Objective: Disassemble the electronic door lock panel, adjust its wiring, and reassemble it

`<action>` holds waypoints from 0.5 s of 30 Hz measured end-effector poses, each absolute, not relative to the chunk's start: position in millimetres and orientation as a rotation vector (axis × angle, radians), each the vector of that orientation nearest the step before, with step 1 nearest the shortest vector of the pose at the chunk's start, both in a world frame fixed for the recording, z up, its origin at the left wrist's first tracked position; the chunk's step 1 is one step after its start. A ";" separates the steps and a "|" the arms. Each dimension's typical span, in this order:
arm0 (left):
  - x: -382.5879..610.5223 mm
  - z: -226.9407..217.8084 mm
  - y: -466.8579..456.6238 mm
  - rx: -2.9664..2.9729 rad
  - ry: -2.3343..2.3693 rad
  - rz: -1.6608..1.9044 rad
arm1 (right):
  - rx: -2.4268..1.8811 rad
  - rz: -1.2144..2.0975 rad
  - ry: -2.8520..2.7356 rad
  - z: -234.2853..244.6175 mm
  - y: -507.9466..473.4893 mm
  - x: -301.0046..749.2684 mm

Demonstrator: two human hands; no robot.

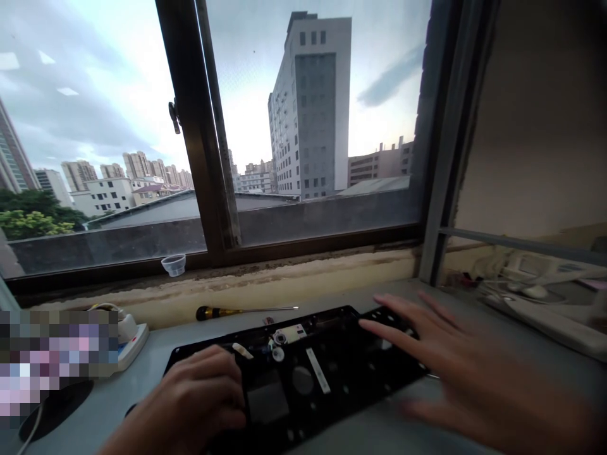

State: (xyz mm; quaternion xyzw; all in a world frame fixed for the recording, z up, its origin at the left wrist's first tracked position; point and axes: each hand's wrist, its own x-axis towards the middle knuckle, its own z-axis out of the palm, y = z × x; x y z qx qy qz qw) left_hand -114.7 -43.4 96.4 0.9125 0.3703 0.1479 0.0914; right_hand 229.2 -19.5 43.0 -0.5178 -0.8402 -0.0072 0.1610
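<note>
A black flat housing lies on the grey tabletop, with a small pale circuit board in its upper part and a white label strip across it. At its left end is my left hand, fingers curled over and closed on it; the fingertips are partly hidden. Over the right end, my right hand spreads its fingers, smeared by motion. Whether that hand touches the housing I cannot tell. Behind the housing lies a screwdriver with a black and yellow handle.
At the left stands a white power strip with a plug in it, beside a blurred-out patch. A small clear plastic cup sits on the window sill. Cables and a pale device are at the right, behind a metal frame.
</note>
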 end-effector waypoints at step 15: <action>-114.4 120.1 -10.8 2.993 1.087 0.451 | -0.986 0.346 -2.852 95.0 22.9 144.1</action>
